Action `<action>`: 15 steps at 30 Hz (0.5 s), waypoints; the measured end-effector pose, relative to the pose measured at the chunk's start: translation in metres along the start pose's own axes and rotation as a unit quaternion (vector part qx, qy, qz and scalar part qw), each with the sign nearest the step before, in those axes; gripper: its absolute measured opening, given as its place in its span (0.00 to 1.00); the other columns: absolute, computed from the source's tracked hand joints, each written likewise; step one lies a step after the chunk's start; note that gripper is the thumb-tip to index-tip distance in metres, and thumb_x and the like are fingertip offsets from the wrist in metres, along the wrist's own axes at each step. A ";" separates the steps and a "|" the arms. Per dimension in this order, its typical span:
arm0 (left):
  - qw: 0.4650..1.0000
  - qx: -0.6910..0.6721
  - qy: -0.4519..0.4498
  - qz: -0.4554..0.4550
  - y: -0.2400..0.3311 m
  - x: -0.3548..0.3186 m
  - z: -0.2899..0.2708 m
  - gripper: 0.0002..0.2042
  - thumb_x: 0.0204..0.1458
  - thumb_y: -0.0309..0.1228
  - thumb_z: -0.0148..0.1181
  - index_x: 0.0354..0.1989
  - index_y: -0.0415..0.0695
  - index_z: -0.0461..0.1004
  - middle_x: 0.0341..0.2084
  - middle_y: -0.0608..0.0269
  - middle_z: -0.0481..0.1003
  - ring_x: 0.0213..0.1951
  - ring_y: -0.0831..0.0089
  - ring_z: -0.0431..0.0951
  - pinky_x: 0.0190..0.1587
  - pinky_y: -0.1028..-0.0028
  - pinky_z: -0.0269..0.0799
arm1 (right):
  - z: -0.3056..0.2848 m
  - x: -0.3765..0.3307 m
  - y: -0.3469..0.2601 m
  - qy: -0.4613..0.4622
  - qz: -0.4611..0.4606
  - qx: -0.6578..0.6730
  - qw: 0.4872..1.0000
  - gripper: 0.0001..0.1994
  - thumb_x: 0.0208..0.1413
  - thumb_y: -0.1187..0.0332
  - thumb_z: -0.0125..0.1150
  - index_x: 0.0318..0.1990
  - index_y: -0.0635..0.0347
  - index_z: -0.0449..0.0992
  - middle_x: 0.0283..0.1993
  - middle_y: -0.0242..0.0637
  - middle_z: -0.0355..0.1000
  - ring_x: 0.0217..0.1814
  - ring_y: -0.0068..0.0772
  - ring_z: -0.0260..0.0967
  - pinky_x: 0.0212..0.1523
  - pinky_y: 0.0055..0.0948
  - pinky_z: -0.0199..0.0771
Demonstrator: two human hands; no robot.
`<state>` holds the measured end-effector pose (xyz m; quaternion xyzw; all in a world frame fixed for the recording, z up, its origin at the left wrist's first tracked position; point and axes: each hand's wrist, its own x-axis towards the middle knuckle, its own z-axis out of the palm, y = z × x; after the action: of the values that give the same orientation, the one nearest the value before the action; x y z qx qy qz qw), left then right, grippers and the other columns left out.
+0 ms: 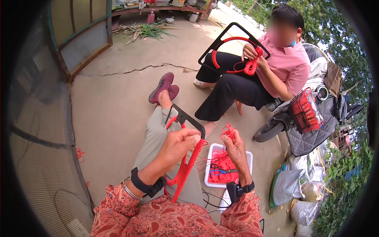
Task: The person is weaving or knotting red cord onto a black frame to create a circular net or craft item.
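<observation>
A black frame with rounded corners leans across my lap, red cord wrapped tightly along its near side. My left hand is closed on that frame near the corner where the red wrapping begins. In my right hand, raised to the right of the frame, is a small bundle of red cord, pinched between the fingers. Thin strands run from it toward the frame. Below that hand stands a white plastic basin holding more red cord and a blue-and-dark tool of unclear kind.
Facing me, a seated person in a pink shirt works red cord on a similar black frame. A vehicle with a red-lined basket stands at right, near filled sacks. Green stalks lie on the concrete floor; a screen door stands left.
</observation>
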<state>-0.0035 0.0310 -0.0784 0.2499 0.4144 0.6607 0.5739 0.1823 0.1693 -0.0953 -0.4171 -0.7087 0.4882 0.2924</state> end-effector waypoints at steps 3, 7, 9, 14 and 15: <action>0.991 0.083 0.077 0.066 0.010 0.000 -0.016 0.15 0.56 0.31 0.57 0.47 0.33 0.72 0.40 0.52 0.74 0.38 0.71 0.76 0.41 0.74 0.75 | 0.004 0.020 -0.050 -0.043 -0.091 -0.095 0.990 0.09 0.59 0.65 0.56 0.37 0.62 0.69 0.22 0.30 0.63 0.20 0.27 0.60 0.23 0.24 0.58; 0.912 0.264 0.130 0.286 0.036 0.014 0.000 0.17 0.51 0.27 0.59 0.49 0.36 0.71 0.42 0.56 0.72 0.39 0.73 0.75 0.40 0.77 0.74 | 0.025 0.043 -0.096 -0.112 -0.266 -0.261 0.921 0.09 0.53 0.68 0.58 0.38 0.63 0.69 0.26 0.43 0.69 0.26 0.46 0.66 0.28 0.35 0.65; 0.893 0.293 0.088 0.330 0.038 0.023 0.007 0.16 0.51 0.25 0.58 0.49 0.36 0.71 0.42 0.56 0.72 0.38 0.73 0.75 0.39 0.79 0.74 | 0.033 0.048 -0.101 -0.127 -0.359 -0.279 0.881 0.09 0.51 0.69 0.58 0.38 0.63 0.70 0.28 0.46 0.71 0.29 0.51 0.67 0.30 0.38 0.67; 0.914 0.284 0.091 0.275 0.021 0.035 -0.006 0.11 0.53 0.24 0.57 0.44 0.34 0.75 0.36 0.63 0.75 0.32 0.82 0.74 0.32 0.82 0.71 | 0.044 0.041 -0.105 -0.180 -0.248 -0.233 0.923 0.09 0.51 0.70 0.60 0.37 0.65 0.72 0.29 0.44 0.73 0.30 0.40 0.72 0.31 0.32 0.70; 0.927 0.256 0.098 0.255 0.019 0.034 -0.006 0.09 0.54 0.23 0.57 0.42 0.35 0.76 0.32 0.65 0.76 0.28 0.83 0.73 0.29 0.83 0.70 | 0.044 0.038 -0.102 -0.170 -0.176 -0.178 0.953 0.09 0.51 0.70 0.61 0.37 0.65 0.72 0.28 0.42 0.73 0.29 0.35 0.73 0.31 0.28 0.70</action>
<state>-0.0263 0.0623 -0.0712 0.4197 0.5455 0.6776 0.2590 0.0968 0.1650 -0.0153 -0.2416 -0.8855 0.3587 0.1698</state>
